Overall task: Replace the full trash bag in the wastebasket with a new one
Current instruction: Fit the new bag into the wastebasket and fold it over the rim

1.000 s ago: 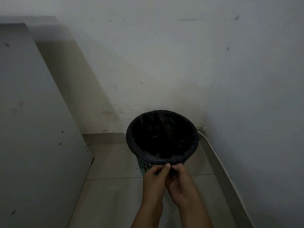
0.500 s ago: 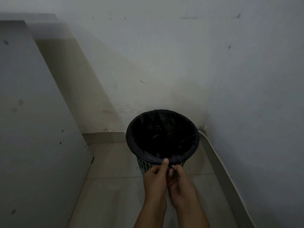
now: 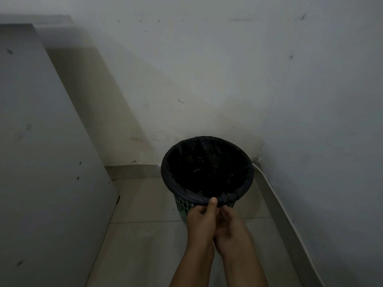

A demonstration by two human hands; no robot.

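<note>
Where both bare forearms meet low in the view, the left hand (image 3: 202,219) and right hand (image 3: 232,225) press together, fingers pinched on the gathered edge of the black trash bag (image 3: 207,172). Its crinkled film folds over the round rim of the green lattice-walled plastic wastebasket (image 3: 182,205), standing on pale glossy tiles (image 3: 145,204) in the scuffed wall corner (image 3: 207,79).

walls (image 3: 207,69): pale, scuffed | floor (image 3: 145,245): beige tiles | cabinet panel (image 3: 41,162): left | light: dim
</note>
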